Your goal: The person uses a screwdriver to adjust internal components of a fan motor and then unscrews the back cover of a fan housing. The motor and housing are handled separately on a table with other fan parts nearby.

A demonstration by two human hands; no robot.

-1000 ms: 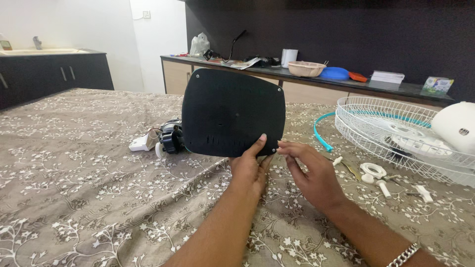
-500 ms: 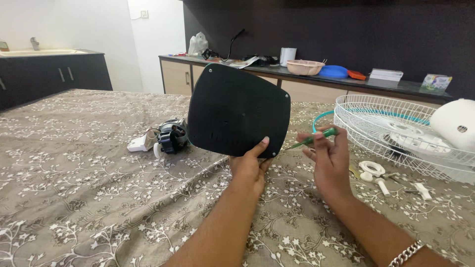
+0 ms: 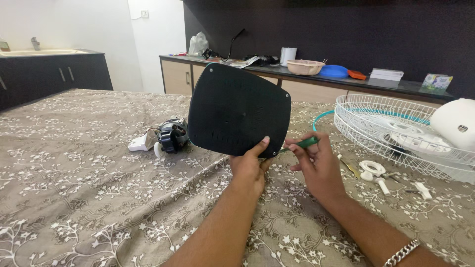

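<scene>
My left hand (image 3: 249, 163) grips the lower edge of a black rounded plastic panel (image 3: 238, 111) and holds it upright over the table. My right hand (image 3: 316, 167) holds a green-handled screwdriver (image 3: 302, 144), whose tip points at the panel's lower right corner. A fan motor (image 3: 171, 135) with wires and a white plug lies on the patterned cloth just left of the panel.
White wire fan guards (image 3: 396, 133) and a white fan housing (image 3: 456, 123) lie at the right. Small white fan parts (image 3: 372, 169) and screws sit near my right hand. A dark counter (image 3: 316, 74) behind carries bowls, boxes and clutter.
My right hand picked the green screwdriver up off the table and brought it to the panel's lower right corner. The panel stayed upright in my left hand.
</scene>
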